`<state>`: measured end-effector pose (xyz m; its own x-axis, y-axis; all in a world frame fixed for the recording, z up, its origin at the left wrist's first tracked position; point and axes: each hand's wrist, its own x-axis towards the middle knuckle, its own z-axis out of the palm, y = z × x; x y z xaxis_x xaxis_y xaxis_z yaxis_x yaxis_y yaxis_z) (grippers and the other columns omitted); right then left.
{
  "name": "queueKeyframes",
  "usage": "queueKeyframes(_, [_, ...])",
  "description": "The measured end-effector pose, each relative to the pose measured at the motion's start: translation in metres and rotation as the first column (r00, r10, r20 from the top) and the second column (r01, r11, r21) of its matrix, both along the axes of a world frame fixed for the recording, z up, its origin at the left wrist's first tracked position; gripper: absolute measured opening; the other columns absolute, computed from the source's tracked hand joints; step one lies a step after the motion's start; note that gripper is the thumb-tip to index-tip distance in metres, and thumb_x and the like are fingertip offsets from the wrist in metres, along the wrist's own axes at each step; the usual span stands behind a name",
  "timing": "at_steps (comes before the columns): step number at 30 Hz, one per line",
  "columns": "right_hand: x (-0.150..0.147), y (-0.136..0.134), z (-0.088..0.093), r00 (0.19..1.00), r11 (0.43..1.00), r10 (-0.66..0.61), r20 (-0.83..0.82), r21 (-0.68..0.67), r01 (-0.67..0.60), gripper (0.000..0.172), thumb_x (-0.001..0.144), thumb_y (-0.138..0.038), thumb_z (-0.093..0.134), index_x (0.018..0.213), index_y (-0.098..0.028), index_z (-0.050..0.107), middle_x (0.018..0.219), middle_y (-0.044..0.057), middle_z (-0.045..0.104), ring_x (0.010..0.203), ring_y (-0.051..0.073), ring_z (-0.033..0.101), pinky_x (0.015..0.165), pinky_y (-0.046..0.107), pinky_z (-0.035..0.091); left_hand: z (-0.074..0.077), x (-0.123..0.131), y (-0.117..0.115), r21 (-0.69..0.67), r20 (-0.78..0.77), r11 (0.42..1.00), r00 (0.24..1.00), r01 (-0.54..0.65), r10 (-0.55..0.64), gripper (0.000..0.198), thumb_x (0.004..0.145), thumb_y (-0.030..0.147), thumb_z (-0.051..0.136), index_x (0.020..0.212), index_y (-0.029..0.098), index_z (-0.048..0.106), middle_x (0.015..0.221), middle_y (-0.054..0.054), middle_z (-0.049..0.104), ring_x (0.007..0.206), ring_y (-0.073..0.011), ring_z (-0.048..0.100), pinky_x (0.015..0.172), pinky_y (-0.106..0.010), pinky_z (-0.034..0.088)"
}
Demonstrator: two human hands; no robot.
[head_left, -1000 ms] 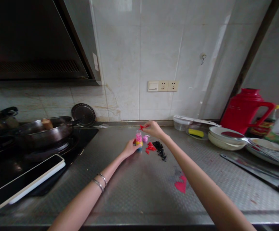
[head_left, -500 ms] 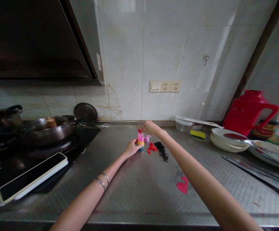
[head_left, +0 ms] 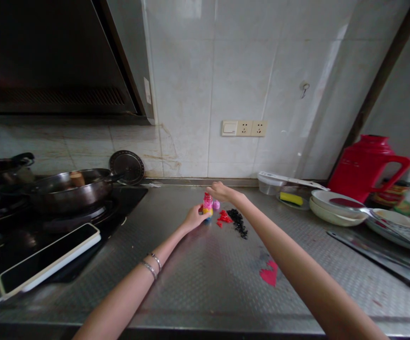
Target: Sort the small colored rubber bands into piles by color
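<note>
My left hand [head_left: 195,218] is wrapped round a small clear jar [head_left: 207,206] standing upright on the metal counter. Inside the jar are layers of blue, yellow and pink, with red at the neck. Right above the jar's mouth my right hand [head_left: 221,191] is bent down, fingers pinched at the red bits; what lies between the fingertips is too small to make out. Behind the jar sits a small pink-purple object [head_left: 216,205], partly covered. To its right are a little heap of red pieces [head_left: 224,217] and a longer pile of black pieces [head_left: 238,223].
A torn red-pink sheet [head_left: 269,274] lies near my right forearm. Leftward are a phone [head_left: 49,257] and a pan [head_left: 75,191] on the stove. Rightward stand a plastic tub [head_left: 269,185], a yellow sponge [head_left: 291,198], stacked bowls [head_left: 332,215], a knife [head_left: 374,259] and a red thermos [head_left: 362,163].
My right hand has lowered its fingers onto the jar's mouth. The red pieces that stuck out above the rim now show inside the neck. My left hand keeps its hold.
</note>
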<state>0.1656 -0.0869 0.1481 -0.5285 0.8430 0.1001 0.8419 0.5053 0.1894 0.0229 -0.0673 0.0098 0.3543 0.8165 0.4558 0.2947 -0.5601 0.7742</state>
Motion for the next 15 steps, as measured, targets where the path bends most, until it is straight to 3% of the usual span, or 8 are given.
queueKeyframes(6, [0.0050,0.0063,0.0003,0.998,0.992,0.060,-0.029,0.114,-0.056,0.029,0.086,-0.025,0.031,0.089,-0.012,0.057,0.072,0.009,0.059,0.069,0.017,0.050,0.064,0.024,0.033,0.0000,-0.0010,-0.0009,0.010,0.016,1.000,1.000,0.020,-0.020,0.033,0.069,0.031,0.060,0.097,0.014,0.060,0.093,-0.007,0.065,0.082,-0.0188,0.060,0.078,-0.030,0.045])
queueKeyframes(11, [0.0030,0.0088,0.0024,0.979,0.997,-0.048,-0.197,0.045,0.057,0.032,0.084,-0.024,0.036,0.075,-0.009,0.063,0.069,0.009,0.062,0.062,0.013,0.051,0.056,0.021,0.032,-0.0016,-0.0006,0.0001,-0.022,0.027,1.000,0.999,0.018,-0.017,0.034,0.068,0.031,0.061,0.097,0.013,0.060,0.093,-0.008,0.065,0.082,-0.0190,0.060,0.078,-0.030,0.045])
queueKeyframes(15, [0.0024,0.0087,0.0015,0.942,0.998,-0.041,-0.333,0.026,0.052,0.023,0.075,-0.024,0.049,0.075,-0.009,0.066,0.074,0.010,0.065,0.066,0.013,0.054,0.057,0.019,0.035,-0.0019,0.0001,0.0011,-0.041,0.030,0.999,1.000,-0.006,0.008,0.036,0.066,0.031,0.063,0.097,0.013,0.060,0.093,-0.009,0.065,0.082,-0.0193,0.060,0.078,-0.031,0.045])
